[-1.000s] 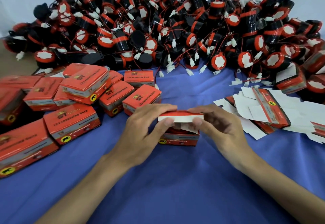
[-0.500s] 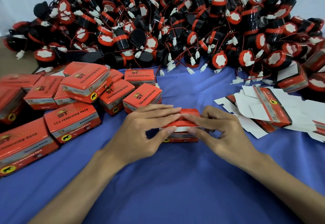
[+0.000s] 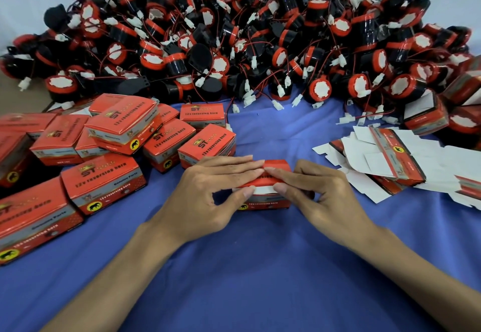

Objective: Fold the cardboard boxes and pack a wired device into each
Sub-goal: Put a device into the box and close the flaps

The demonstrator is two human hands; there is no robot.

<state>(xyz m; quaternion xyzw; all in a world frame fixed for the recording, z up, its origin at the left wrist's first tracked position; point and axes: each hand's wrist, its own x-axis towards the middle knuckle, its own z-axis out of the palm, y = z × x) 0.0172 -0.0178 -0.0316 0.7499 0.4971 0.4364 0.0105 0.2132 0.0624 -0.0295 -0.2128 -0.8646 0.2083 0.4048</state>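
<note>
Blue-clothed tabletop [image 3: 260,274], bare at the near edge. Both forearms reach in to the current box [image 3: 268,202], which sits on the cloth at centre, just in front of the person.

Left hand [image 3: 208,191]: fingers flat across the red lid [image 3: 277,169], thumb up against the white tuck flap [image 3: 263,189] at the front, so it pinches the lid. Right hand [image 3: 325,193]: index finger along the lid top, thumb on the same flap, other fingers curled by the box's right end. It pinches too.

The lid is down but the white flap shows, so it is not yet tucked. The inside is hidden and I cannot see a device; presumably one is loaded, since closing is the step in hand.

Progress looks like mid-run to me.
- **Done:** a pile of closed boxes [image 3: 104,183] at left, a dozen or so, some stacked and some tilted. They are all shut, so the contents cannot be seen.
- **To fold:** a loose stack of flat blanks [image 3: 390,160] at right, near the right hand but not touching it, white insides up.
- **Partly folded:** one erected box [image 3: 426,118] beyond the blanks with its flap up. I cannot tell what is in it.
- **To pack:** a big heap of wired devices [image 3: 234,45] across the back, black-and-red cylinders with red leads and white plugs tangled together, unboxed.

The heap far outnumbers the closed boxes, so most of the packing is left.
</note>
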